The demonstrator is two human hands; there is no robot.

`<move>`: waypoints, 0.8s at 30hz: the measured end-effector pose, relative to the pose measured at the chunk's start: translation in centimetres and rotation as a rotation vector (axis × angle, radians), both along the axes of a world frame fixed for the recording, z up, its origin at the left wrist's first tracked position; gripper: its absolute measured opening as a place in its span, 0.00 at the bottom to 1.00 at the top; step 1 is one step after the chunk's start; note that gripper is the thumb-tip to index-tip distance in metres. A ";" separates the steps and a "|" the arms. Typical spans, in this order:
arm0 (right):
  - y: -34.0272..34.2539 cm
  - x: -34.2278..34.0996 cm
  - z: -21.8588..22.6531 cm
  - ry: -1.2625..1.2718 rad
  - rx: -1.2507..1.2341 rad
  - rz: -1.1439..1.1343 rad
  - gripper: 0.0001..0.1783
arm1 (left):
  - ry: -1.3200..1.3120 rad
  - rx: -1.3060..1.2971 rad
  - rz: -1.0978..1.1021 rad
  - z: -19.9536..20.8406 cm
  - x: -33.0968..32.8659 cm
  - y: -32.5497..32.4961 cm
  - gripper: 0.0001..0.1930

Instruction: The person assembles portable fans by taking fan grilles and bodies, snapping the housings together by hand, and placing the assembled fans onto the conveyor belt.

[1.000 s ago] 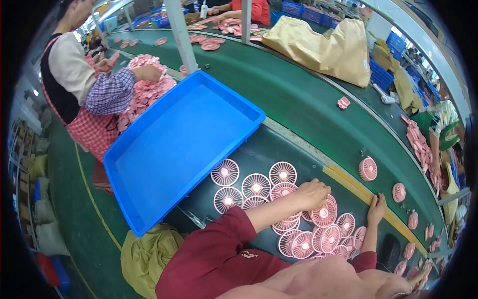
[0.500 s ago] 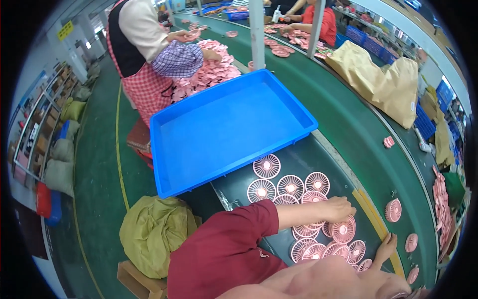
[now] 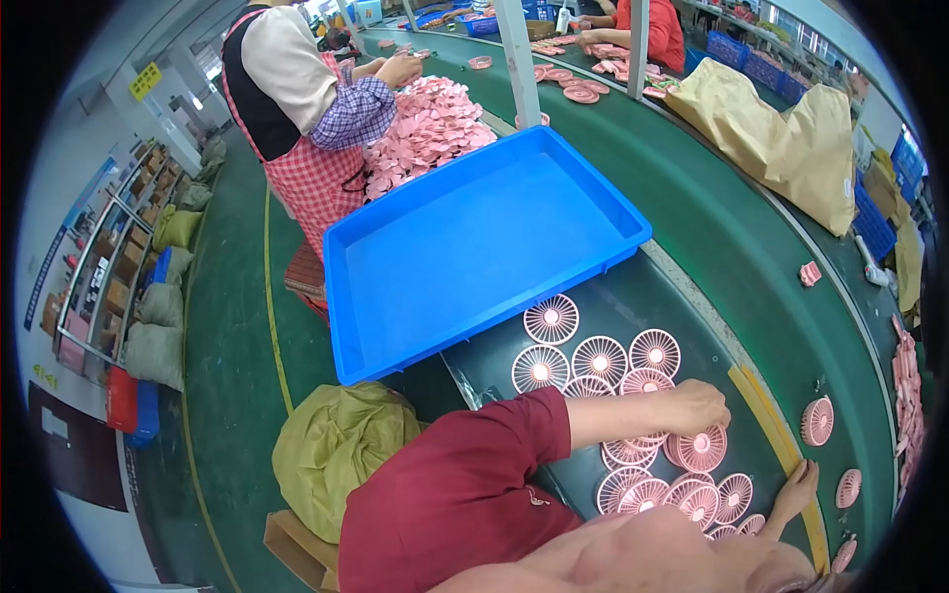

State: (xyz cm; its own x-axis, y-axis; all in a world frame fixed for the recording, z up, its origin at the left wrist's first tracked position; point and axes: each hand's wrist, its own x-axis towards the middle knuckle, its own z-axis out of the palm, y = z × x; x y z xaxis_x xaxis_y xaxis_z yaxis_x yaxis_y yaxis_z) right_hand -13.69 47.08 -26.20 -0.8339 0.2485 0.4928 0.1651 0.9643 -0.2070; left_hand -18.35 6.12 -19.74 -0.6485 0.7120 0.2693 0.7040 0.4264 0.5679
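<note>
My left hand [image 3: 700, 407] reaches across the dark worktop with fingers curled down on the rim of a pink round fan grille [image 3: 698, 450]. More pink fan grilles [image 3: 599, 362], slotted like wheels, lie around and under that forearm, some overlapping. My right hand [image 3: 797, 486] lies at the yellow strip [image 3: 766, 415] along the worktop's right edge, fingers stretched out, with no object visible in it. My arm and maroon sleeve hide part of the grilles.
A large blue tray [image 3: 484, 329] stands beyond the grilles. Past it, a co-worker in a checked apron [image 3: 311, 188] stands by a heap of pink pieces [image 3: 425, 128]. On the right runs a green conveyor belt [image 3: 712, 237] carrying some pink parts. A green cloth bundle [image 3: 341, 455] sits at left.
The whole view has shifted, so things appear farther right. My hands keep nearly the same places at the grilles and yellow strip. The co-worker's hands have come together above the pink heap.
</note>
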 end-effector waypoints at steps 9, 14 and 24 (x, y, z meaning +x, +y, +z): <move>0.3 0.0 -0.4 -0.017 0.008 -0.013 0.21 | 0.004 -0.007 0.008 0.1 0.1 -0.1 0.10; 0.7 0.0 -0.8 0.012 0.017 -0.001 0.22 | -0.018 -0.043 0.010 0.3 0.1 -0.1 0.10; 0.9 -0.2 -1.1 -0.038 0.035 -0.036 0.22 | -0.062 -0.012 0.046 0.2 0.0 -0.1 0.08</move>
State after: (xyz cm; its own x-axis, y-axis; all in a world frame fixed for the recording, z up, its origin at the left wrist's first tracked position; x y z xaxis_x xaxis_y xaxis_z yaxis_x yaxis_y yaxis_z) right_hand -13.86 48.03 -27.30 -0.8432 0.2613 0.4698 0.2064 0.9643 -0.1658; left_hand -18.30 6.01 -19.50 -0.6956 0.6843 0.2188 0.6471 0.4645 0.6046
